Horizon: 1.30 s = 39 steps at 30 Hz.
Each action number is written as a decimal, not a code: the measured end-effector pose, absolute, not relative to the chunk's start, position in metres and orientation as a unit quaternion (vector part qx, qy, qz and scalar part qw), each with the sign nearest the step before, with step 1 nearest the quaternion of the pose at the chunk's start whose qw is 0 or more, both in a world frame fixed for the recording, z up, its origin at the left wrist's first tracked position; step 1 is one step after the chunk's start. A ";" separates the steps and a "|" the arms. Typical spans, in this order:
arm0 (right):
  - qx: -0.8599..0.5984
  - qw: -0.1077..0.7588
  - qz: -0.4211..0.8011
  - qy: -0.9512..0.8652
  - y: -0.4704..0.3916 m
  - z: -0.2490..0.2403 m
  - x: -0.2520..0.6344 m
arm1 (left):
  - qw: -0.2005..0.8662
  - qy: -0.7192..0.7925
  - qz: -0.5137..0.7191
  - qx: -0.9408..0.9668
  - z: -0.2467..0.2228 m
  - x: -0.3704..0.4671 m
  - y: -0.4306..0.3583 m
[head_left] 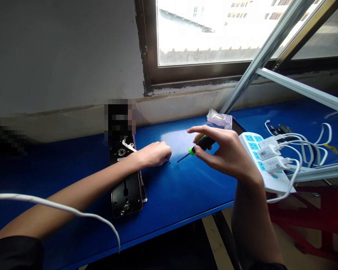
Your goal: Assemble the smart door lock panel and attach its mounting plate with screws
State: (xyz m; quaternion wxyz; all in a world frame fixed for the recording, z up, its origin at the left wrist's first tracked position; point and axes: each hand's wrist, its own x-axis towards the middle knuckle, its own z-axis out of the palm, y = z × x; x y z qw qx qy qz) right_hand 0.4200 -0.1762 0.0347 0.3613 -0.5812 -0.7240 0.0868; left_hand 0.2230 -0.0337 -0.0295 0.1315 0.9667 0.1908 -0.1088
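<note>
My right hand (pixel 221 150) holds a screwdriver (pixel 202 144) with a black and green handle, its thin shaft pointing down and left toward the blue table. To the left, my left hand (pixel 157 153) is closed, fingertips pinched close to the tabletop. A tiny dark piece shows at its fingertips, too small to name. My left forearm crosses over a long black device (pixel 126 195) lying on the table. The device has a round opening, a slot and a metal post near its lower end, with a white cable at its upper part.
A white power strip (pixel 253 150) with plugged-in chargers and looping white cables stands at the right. A small plastic packet (pixel 219 118) lies near the wall. Metal bars rise at the right; a white cable (pixel 73 210) hangs across the lower left.
</note>
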 end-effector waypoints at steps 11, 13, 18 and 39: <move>-0.546 0.390 0.058 -0.739 -0.171 0.049 0.398 | 0.099 0.173 -0.035 0.979 -0.014 0.194 -0.039; -0.523 0.406 0.065 -0.746 -0.169 0.052 0.388 | 0.115 0.144 0.038 0.982 -0.004 0.174 -0.039; -0.454 0.452 0.086 -0.763 -0.161 0.061 0.356 | 0.125 0.124 0.257 0.950 0.004 0.109 -0.042; -0.425 0.371 0.096 -0.820 -0.143 0.067 0.238 | 0.193 0.192 0.360 0.892 -0.079 -0.002 -0.095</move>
